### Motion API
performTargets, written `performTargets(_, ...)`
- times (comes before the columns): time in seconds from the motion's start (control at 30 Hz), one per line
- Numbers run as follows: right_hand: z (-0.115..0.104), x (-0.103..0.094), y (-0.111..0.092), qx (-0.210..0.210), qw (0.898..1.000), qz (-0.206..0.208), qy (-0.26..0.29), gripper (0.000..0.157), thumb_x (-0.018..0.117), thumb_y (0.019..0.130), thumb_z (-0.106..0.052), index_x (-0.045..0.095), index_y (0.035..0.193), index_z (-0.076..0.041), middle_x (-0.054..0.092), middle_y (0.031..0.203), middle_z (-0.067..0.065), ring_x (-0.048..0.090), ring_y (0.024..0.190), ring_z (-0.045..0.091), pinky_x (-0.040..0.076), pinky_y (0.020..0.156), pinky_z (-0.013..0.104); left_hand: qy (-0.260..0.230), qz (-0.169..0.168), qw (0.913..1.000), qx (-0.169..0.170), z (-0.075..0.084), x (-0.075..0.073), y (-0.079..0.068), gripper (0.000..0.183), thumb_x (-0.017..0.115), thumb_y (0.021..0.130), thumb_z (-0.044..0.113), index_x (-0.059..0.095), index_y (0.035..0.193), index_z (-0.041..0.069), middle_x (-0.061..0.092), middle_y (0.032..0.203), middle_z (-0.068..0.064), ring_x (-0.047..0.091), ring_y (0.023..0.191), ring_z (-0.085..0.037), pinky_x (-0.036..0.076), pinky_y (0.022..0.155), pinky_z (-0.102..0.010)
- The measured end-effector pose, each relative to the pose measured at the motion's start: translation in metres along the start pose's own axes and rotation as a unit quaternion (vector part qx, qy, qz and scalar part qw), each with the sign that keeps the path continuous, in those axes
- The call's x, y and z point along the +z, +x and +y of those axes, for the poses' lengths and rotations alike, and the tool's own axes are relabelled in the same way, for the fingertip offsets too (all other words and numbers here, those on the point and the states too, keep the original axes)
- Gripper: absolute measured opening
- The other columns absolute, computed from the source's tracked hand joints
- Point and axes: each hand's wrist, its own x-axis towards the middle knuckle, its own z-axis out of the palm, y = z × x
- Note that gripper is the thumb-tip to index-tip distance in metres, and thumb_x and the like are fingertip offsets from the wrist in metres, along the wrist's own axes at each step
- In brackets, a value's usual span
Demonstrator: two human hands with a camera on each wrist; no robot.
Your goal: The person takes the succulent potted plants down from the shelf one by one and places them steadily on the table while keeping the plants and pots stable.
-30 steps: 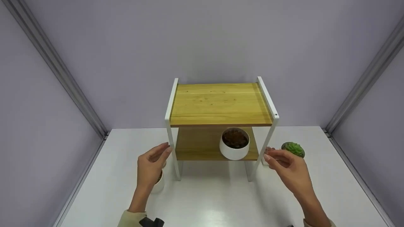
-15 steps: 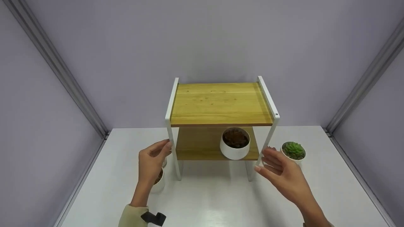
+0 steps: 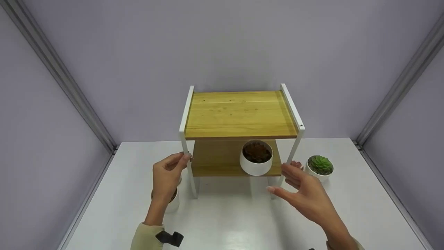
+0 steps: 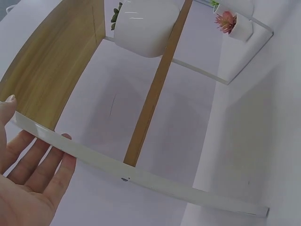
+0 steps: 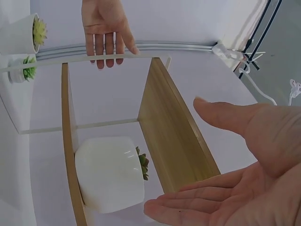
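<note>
A two-tier shelf with wooden boards and a white frame (image 3: 242,114) stands in the middle. My left hand (image 3: 165,178) holds its left front leg, thumb on one side and fingers on the other, as the left wrist view confirms. My right hand (image 3: 308,199) is open beside the right front leg, thumb and fingers spread apart with nothing between them. On the lower board (image 3: 215,159) sits a white pot (image 3: 256,166) holding a dark reddish-brown succulent, to the left of my right hand.
Right of the shelf stands a white pot with a green succulent (image 3: 319,165). A pink succulent (image 3: 297,165) shows partly behind my right hand. Another white pot (image 3: 173,203) is half hidden by my left wrist. Walls (image 3: 225,52) enclose the white table (image 3: 225,222).
My left hand has moved in to take hold of the left leg. My right hand has opened wider and shifted slightly left and down. The shelf appears barely shifted left in view.
</note>
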Motion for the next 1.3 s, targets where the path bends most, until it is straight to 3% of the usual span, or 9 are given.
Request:
performTargets(0.1,-0.003,0.001,0.003,-0.009,1.0,-0.012,0.005,0.09,0.089,0.086,-0.036,0.045,0.155,0.004,0.05,0.158,0.026,0.053,0.145,0.042,0.05,0.114,0.047,0.002,0.001,1.0,0.001,0.0,0.0,0.001,0.029,0.077,0.098,0.036,0.082,0.111,0.011,0.082,0.107,-0.013,0.077,0.1,-0.014,0.062,0.096,-0.031)
performTargets(0.27,-0.008,0.005,0.008,-0.025,0.999,-0.023,-0.003,0.103,0.093,0.081,-0.037,0.039,0.158,0.005,0.041,0.164,0.026,0.045,0.151,0.041,0.047,0.117,0.049,-0.006,-0.001,0.9999,0.008,-0.001,0.001,0.003,0.025,0.075,0.1,0.033,0.082,0.11,0.011,0.082,0.108,-0.012,0.078,0.103,-0.018,0.062,0.09,-0.024)
performTargets(0.53,-0.02,0.011,0.019,-0.042,0.998,-0.012,-0.052,0.114,0.093,0.078,-0.048,0.031,0.165,-0.006,0.041,0.167,0.018,0.042,0.153,0.039,0.044,0.118,0.062,-0.028,-0.002,0.9995,0.012,-0.002,0.002,0.004,0.03,0.072,0.102,0.031,0.08,0.113,0.004,0.08,0.111,-0.014,0.077,0.109,-0.031,0.064,0.095,-0.038)
performTargets(0.73,-0.027,0.014,0.026,-0.022,0.997,-0.014,-0.077,0.124,0.091,0.077,-0.056,0.024,0.164,0.003,0.031,0.17,0.024,0.033,0.157,0.042,0.038,0.122,0.064,-0.037,-0.007,0.9992,0.015,-0.004,0.002,0.004,0.026,0.071,0.103,0.03,0.081,0.111,0.007,0.079,0.109,-0.021,0.078,0.106,-0.034,0.064,0.094,-0.037)
performTargets(0.9,-0.027,0.019,0.031,-0.025,0.999,-0.018,-0.041,0.121,0.092,0.078,-0.051,0.024,0.165,0.001,0.029,0.171,0.023,0.03,0.159,0.04,0.038,0.123,0.06,-0.063,-0.021,0.9976,0.021,-0.004,0.002,0.005,0.027,0.069,0.104,0.026,0.079,0.109,0.002,0.078,0.105,-0.028,0.078,0.101,-0.039,0.064,0.091,-0.031)
performTargets(1.03,-0.026,0.022,0.035,-0.024,0.999,-0.015,-0.017,0.116,0.094,0.077,-0.047,0.03,0.165,-0.005,0.032,0.171,0.02,0.036,0.157,0.04,0.042,0.122,0.059,-0.056,-0.023,0.998,0.017,-0.002,0.003,0.005,0.03,0.068,0.104,0.028,0.078,0.111,0.0,0.078,0.106,-0.026,0.078,0.102,-0.036,0.064,0.092,-0.03)
performTargets(1.3,-0.024,0.025,0.046,0.005,0.999,-0.003,-0.049,0.122,0.092,0.077,-0.051,0.025,0.164,0.001,0.032,0.17,0.024,0.032,0.157,0.044,0.036,0.123,0.066,-0.051,-0.023,0.9984,0.006,-0.003,0.003,0.005,0.031,0.069,0.104,0.029,0.078,0.111,0.0,0.078,0.107,-0.025,0.077,0.106,-0.038,0.063,0.093,-0.03)
